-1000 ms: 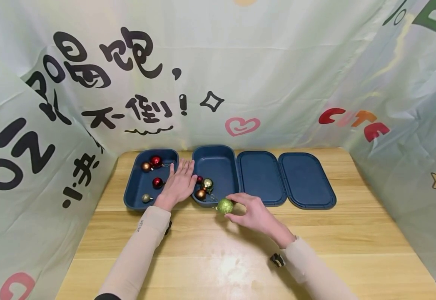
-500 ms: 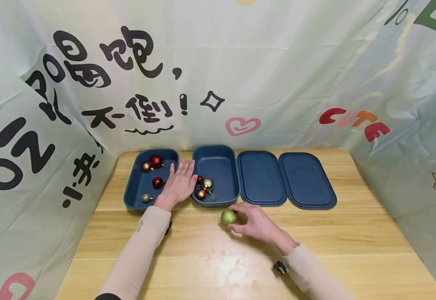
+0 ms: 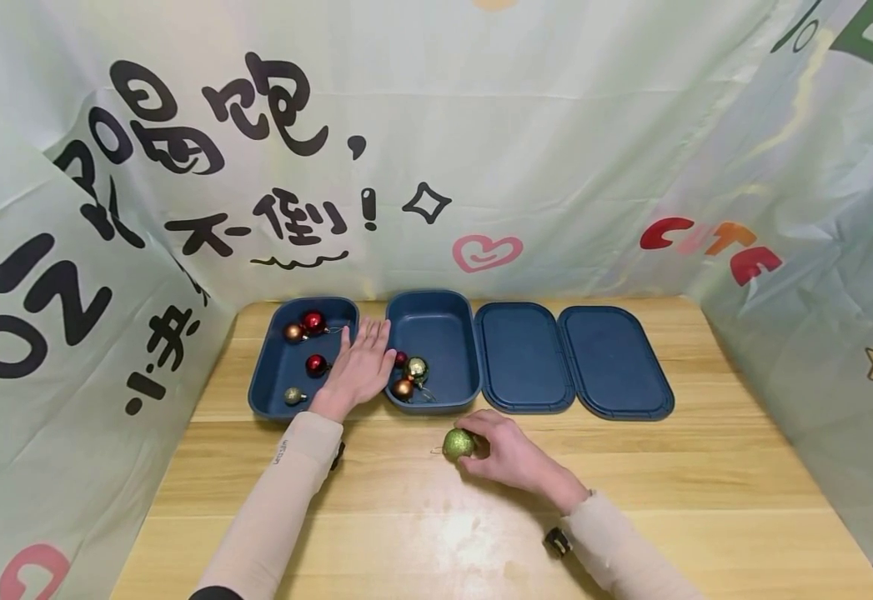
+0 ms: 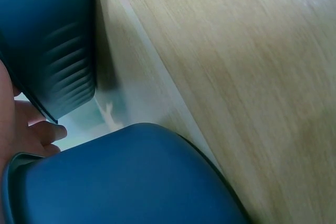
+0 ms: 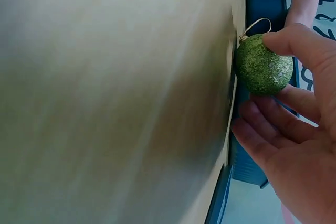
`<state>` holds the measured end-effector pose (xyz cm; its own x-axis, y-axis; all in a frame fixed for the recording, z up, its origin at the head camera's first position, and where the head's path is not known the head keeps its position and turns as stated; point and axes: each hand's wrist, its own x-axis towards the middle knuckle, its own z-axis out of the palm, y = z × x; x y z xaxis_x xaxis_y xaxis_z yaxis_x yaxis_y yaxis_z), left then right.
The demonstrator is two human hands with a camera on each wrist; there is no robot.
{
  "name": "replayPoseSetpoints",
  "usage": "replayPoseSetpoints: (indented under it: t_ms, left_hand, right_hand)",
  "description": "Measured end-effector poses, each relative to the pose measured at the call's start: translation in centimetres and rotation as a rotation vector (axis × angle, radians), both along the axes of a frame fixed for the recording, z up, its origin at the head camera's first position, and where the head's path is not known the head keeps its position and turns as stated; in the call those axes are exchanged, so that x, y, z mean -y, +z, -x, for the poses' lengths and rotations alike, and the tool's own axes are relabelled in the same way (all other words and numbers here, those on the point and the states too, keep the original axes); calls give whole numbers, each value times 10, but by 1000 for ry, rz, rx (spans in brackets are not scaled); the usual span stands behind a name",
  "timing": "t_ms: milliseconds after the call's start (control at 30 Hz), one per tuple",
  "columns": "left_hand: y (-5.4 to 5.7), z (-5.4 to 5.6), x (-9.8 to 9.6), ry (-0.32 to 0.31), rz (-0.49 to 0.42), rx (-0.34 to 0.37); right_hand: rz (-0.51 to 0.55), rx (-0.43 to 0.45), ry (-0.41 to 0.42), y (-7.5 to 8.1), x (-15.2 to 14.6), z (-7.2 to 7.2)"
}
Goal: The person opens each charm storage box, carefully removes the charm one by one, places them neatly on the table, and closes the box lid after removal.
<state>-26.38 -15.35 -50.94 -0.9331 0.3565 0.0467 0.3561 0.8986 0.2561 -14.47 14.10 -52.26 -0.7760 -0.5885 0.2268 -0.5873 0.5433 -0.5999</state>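
Observation:
My right hand [image 3: 509, 452] pinches a green glittery Christmas bauble [image 3: 458, 445] between thumb and fingers, in front of the second blue box [image 3: 444, 408]. A thin hanging loop shows on the bauble [image 5: 264, 66] in the right wrist view. With fingers stretched out, my left hand [image 3: 359, 367] lies across the rims between the first blue box [image 3: 256, 392] and the second. Red baubles [image 3: 316, 365], a copper one [image 3: 294, 332] and a small gold one [image 3: 293, 396] sit in the first box. A shiny gold bauble [image 3: 417, 368], a copper one [image 3: 403, 389] and a dark red one lie in the second.
Two flat blue lids [image 3: 526, 358] lie side by side to the right of the boxes. A printed cloth [image 3: 556, 150] stands as a wall behind and at both sides of the wooden table [image 3: 436, 533].
My right hand has drawn the green bauble back from the second box's front rim, toward me over the tabletop. My left hand has stayed in place.

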Motion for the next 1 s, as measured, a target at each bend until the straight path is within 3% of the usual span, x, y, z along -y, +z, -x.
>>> replayPoseSetpoints:
  t_ms: [1000]
  left_hand:
    - [-2,1,-1,4,-2,14]
  right_hand:
    - [-29,25,-9,-4,0,-2]
